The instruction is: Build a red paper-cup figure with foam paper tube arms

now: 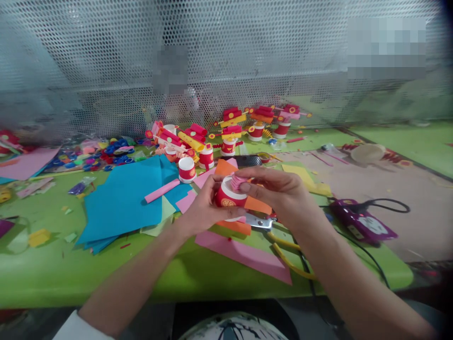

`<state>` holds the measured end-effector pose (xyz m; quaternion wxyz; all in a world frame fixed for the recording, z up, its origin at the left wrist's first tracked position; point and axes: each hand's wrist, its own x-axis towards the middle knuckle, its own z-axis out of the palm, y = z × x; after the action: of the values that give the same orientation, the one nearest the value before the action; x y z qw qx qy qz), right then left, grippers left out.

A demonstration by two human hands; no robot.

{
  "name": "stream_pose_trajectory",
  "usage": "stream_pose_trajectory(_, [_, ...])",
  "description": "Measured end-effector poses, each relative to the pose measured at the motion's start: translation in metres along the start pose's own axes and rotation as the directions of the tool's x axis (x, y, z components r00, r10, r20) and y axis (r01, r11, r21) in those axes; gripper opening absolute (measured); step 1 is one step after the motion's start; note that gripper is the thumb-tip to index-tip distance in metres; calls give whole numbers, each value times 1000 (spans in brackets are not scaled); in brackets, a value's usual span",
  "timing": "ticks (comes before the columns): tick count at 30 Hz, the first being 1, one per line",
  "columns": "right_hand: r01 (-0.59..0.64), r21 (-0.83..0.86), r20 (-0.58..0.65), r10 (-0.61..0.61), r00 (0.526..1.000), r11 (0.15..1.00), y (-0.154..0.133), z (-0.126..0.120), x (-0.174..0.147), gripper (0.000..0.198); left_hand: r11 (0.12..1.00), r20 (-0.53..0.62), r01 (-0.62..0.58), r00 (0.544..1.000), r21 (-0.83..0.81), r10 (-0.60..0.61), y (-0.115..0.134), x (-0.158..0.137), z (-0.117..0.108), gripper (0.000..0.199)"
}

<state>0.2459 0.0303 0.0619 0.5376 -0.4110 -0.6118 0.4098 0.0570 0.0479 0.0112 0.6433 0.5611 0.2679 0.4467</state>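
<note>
My left hand [207, 200] is wrapped round a red and white paper cup [223, 196] with an orange round emblem on its side. Between the thumb and fingers of my right hand [279, 186] is a pink folded paper strip [237, 181], pleated like an accordion, at the cup's rim. Whether the strip touches the cup I cannot tell. Under my hands lie orange paper pieces [258, 204], a long pink paper strip [244, 257] and scissors [260, 221] with yellow handles. Another red and white cup [187, 170] stands beyond my left hand, near a rolled pink paper tube [162, 191].
Blue paper sheets [123, 203] lie on the green table [134, 278] at left. Finished-looking paper-cup figures [230, 137] stand along the perforated metal screen [247, 56]. A purple power strip [363, 222] with black cables sits at right. Colourful small pieces [95, 153] are heaped at back left.
</note>
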Motion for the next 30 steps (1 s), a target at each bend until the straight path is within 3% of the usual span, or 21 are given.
stream_pose_trajectory(12, [18,-61,69,-14,997,998,-1,-2,-1,15,1000,30,-1,1000,-28,2,-2,0,0,66])
stream_pose_trajectory(17, [144,-206,96,-127,987,968,-5,-6,-4,13,999,37,-17,999,-33,18,-3,1,0,63])
stream_pose_trajectory(21, [249,-364,130,-215,968,898,-7,-10,-8,20,999,23,-16,1000,-36,16,-2,0,1,63])
stream_pose_trajectory(30, [419,-462,225,-354,908,781,-5,-13,-11,37,999,22,5,1000,-52,-4,-3,0,2,64])
